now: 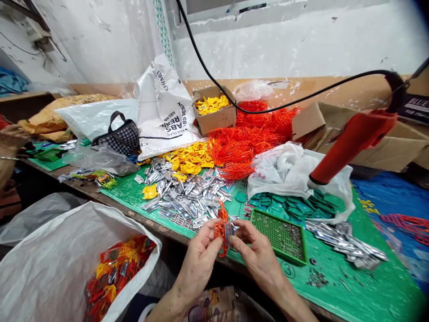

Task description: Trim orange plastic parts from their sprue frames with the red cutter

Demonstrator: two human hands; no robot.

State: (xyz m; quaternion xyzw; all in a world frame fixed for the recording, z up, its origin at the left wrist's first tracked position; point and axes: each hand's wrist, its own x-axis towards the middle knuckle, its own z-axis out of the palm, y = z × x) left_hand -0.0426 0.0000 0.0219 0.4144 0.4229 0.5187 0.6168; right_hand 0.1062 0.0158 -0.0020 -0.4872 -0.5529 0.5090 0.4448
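My left hand [201, 252] pinches an orange plastic frame [220, 229] between thumb and fingers, above the table's front edge. On the frame's right side, my right hand [258, 250] grips a shiny metal plate [229, 230]; it appears to touch the frame, though fingers partly cover both. Just beyond my hands lies a heap of loose metal plates [187, 192]. Yellow plastic parts [192, 157] and a tangle of orange frames [231, 147] are piled behind it. Close to my right hand, a green mesh tray [268, 228] has small screws at its right end.
A red power screwdriver [351, 147] hangs at right on a black cable [208, 76]. Stacked metal strips [348, 246] and green pieces [295, 203] lie beneath it. An open white sack [40, 264] with orange-yellow pieces stands lower left. Another person's arm [8, 152] shows far left.
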